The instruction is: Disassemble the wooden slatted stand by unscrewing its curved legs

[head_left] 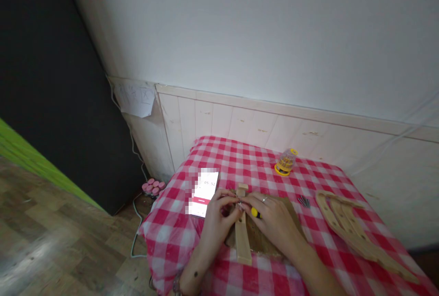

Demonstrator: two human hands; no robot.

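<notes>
A pale wooden strip [243,243] with holes lies lengthwise across a brown board [262,239]. My left hand [219,211] is closed at the strip's upper part, thumb and fingers pinched together. Whatever sits between those fingertips is too small to make out, though a dark, thin tip shows there. My right hand [270,213] meets it from the other side, fingertips nearly touching the left ones. A small screwdriver with a yellow-and-black handle [255,212] rests inside my right hand, its shaft hidden by the fingers.
Several screws [304,201] lie right of the board, beside curved wooden pieces [339,218]. A clear, yellow-based bit case [286,163] stands at the back. A lit phone [207,188] lies left on the checked tablecloth [240,161]. Pink round objects [153,187] sit beyond the table's left edge.
</notes>
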